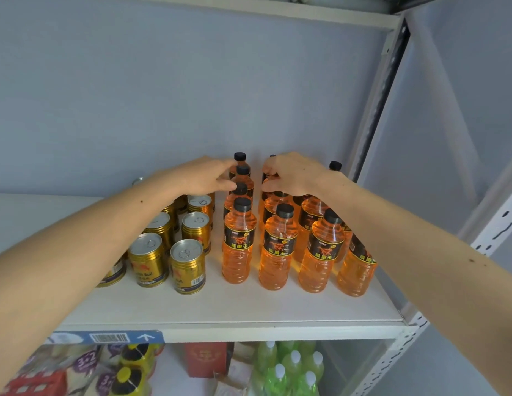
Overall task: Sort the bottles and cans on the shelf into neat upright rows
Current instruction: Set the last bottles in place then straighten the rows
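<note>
Orange drink bottles (238, 244) with black caps stand upright in several columns on the right half of the white shelf board (220, 307). Gold cans (187, 265) stand upright in rows to their left, some hidden under my left forearm. My left hand (203, 175) reaches to the back of the leftmost bottle column, its straight fingers and thumb touching the rear bottles (243, 174). My right hand (292, 174) is over the second column at the back, fingers and thumb curled round the top of a rear bottle (273, 197), whose neck it hides.
A grey wall stands close behind the rows. A metal upright (374, 110) bounds the shelf on the right, and another shelf (249, 7) lies overhead. Below are green bottles (292, 367), a red box (205, 358) and packaged goods. The board's front strip is bare.
</note>
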Tool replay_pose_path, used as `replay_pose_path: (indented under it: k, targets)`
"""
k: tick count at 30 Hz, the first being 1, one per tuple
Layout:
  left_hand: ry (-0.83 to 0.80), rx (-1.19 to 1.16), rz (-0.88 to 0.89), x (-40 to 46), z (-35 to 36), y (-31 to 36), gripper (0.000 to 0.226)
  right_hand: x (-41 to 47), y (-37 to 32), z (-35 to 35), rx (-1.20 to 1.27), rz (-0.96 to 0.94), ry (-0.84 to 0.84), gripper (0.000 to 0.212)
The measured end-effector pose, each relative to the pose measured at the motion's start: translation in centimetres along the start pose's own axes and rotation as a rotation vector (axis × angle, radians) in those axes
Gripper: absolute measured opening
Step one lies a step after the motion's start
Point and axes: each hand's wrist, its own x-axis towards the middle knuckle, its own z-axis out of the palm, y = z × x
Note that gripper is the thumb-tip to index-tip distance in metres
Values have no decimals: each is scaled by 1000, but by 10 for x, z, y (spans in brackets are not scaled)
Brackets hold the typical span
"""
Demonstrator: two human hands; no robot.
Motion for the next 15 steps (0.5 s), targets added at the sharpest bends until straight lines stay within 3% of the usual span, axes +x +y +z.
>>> replay_pose_path:
  k: [11, 15]
  targets:
    - [-96, 152, 5, -91, 4, -92, 41, 7, -114, -18, 18, -102, 96, 35]
    - [-184, 166, 73, -115, 19, -118, 36, 8, -157, 9, 46, -85, -49, 45]
